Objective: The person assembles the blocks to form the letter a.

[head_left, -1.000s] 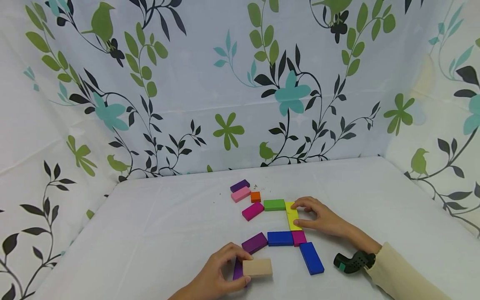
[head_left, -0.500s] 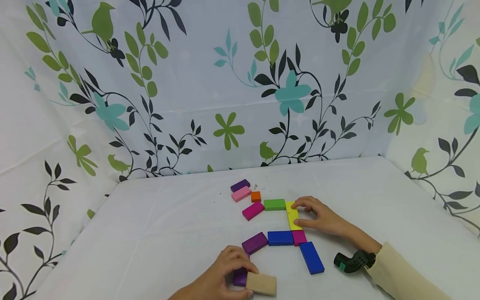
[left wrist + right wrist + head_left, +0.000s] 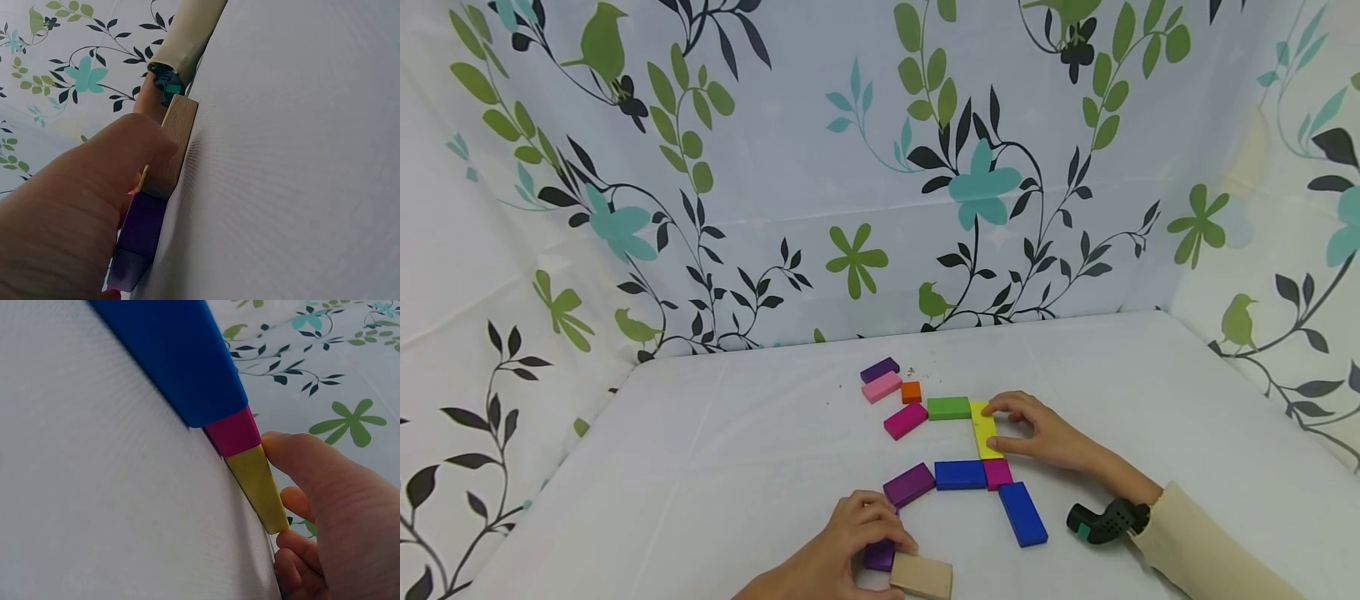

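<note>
At the near edge of the head view my left hand [image 3: 853, 542] holds a plain wooden block [image 3: 922, 575] between thumb and fingers, low at the cloth. Its end meets a purple block [image 3: 880, 556], partly hidden by the fingers. The left wrist view shows the thumb across the side of the wooden block [image 3: 181, 119], with the purple block [image 3: 142, 225] against it. Farther right, my right hand [image 3: 1037, 429] pinches a yellow block [image 3: 983, 433] lying flat, thumb near one end and a finger near the other. The yellow block [image 3: 257, 487] adjoins a small magenta block [image 3: 233, 432].
Flat blocks form a bent line: green [image 3: 949, 408], yellow, small magenta [image 3: 997, 474], blue [image 3: 960, 475] and plum [image 3: 909, 484]. Another blue block [image 3: 1023, 514] slants toward the front. Pink [image 3: 882, 387], orange [image 3: 911, 392] and dark purple [image 3: 880, 370] blocks lie farther back, before a patterned curtain.
My left hand has brought the wooden block nearer the front edge and slightly right, turning it a little; over the last half second it barely moves. The right hand stays on the yellow block.
</note>
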Action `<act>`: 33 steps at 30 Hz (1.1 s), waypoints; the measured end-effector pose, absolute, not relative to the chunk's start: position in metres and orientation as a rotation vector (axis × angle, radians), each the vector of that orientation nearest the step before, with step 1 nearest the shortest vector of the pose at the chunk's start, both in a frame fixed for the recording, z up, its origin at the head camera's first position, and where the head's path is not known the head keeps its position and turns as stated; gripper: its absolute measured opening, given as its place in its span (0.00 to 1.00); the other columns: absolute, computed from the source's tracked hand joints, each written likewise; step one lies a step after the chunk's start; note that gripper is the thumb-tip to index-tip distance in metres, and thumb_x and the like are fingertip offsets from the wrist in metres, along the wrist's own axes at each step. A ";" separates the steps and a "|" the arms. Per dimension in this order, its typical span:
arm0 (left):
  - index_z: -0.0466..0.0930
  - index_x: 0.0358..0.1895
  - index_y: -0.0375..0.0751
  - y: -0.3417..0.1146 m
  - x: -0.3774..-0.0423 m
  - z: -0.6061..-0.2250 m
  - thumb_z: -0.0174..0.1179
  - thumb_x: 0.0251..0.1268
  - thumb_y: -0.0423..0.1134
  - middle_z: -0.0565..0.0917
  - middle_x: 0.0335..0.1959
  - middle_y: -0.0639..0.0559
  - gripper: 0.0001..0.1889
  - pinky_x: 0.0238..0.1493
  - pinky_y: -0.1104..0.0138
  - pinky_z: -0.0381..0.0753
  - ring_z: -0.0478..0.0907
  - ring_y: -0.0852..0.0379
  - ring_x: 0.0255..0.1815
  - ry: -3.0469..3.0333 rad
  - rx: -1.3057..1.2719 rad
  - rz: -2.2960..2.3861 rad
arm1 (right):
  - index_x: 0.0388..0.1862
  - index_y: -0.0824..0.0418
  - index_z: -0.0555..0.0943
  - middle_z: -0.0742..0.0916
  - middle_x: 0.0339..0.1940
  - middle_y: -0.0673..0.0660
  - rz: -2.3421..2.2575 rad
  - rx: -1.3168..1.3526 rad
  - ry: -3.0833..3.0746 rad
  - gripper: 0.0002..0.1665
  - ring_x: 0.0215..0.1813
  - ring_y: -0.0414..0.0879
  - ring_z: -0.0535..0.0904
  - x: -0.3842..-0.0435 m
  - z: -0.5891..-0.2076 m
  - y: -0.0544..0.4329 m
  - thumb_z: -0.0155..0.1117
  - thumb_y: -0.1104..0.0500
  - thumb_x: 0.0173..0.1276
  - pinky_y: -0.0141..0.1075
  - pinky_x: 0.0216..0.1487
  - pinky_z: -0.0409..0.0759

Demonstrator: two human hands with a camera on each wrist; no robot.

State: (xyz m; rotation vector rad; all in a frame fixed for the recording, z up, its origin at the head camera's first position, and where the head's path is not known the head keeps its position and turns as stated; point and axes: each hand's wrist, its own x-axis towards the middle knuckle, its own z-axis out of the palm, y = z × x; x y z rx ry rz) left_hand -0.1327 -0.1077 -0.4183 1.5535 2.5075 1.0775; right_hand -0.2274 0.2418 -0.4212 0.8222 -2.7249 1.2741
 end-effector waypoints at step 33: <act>0.81 0.47 0.57 -0.107 -0.133 -0.418 0.67 0.61 0.48 0.76 0.49 0.63 0.12 0.60 0.57 0.65 0.62 0.58 0.61 2.453 1.511 1.141 | 0.55 0.56 0.78 0.76 0.61 0.58 1.283 0.849 -2.694 0.21 0.60 0.56 0.72 -0.227 -0.420 0.241 0.69 0.53 0.64 0.41 0.60 0.73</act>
